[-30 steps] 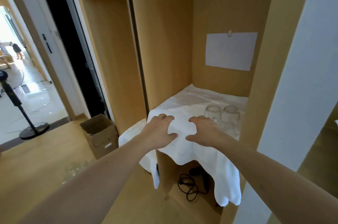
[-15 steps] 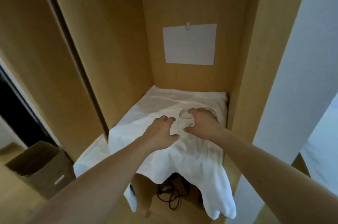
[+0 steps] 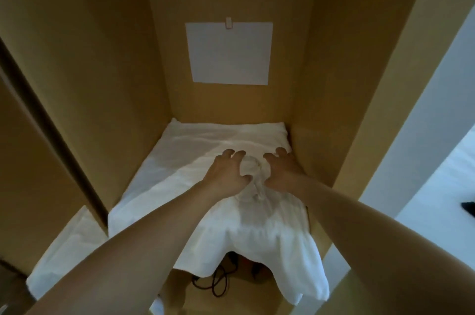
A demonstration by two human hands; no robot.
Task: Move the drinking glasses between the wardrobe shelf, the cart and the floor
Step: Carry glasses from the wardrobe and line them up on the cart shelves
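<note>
A clear drinking glass (image 3: 251, 167) stands on the white cloth (image 3: 195, 160) covering the wardrobe shelf. My left hand (image 3: 226, 173) curls round it from the left, thumb at the near side and fingers over the far rim. Right beside it, my right hand (image 3: 282, 170) is curled the same way with fingers spread, over the spot by the right wall where a second glass stood. That glass is hidden under the palm. A faint glassy shape shows between my two wrists.
The shelf sits in a narrow wooden niche with side walls (image 3: 316, 108) close on both sides. A white sheet of paper (image 3: 228, 53) is clipped to the back panel. The cloth hangs over the front edge; a black cable (image 3: 218, 283) lies on the floor below.
I have stepped closer and now face the niche head-on. Both hands moved from the shelf's front edge back to the two glasses; the left hand now wraps the left glass.
</note>
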